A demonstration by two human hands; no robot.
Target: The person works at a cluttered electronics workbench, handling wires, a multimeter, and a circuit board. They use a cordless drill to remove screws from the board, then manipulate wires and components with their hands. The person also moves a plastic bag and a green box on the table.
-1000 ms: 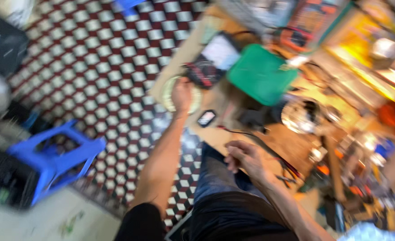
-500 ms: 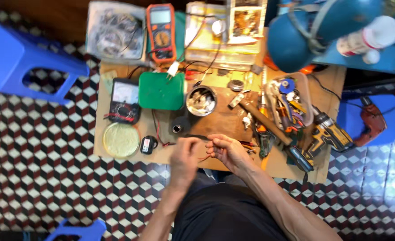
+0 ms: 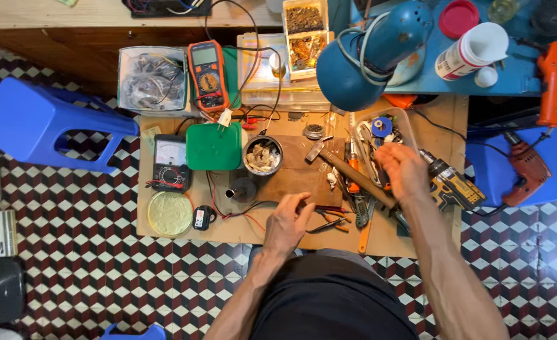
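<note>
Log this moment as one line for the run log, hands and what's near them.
left hand: resting on brown wooden board, by red-handled pliers | right hand: raised over clear plastic tool tray, holding cannot tell | wooden-handled hammer: lying on board

Hammer (image 3: 348,173) on board (image 3: 184,242), right of tin (image 3: 263,155).

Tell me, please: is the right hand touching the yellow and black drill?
Apart. The head view shows the right hand over the tool tray, with bare board visible between it and the drill.

floor (image 3: 58,252): black, white and dark-red checks
stool (image 3: 45,126): blue
box (image 3: 213,146): green
meter (image 3: 208,74): orange
lamp (image 3: 373,53): blue
drill (image 3: 452,182): yellow and black
lid (image 3: 458,17): red
</note>
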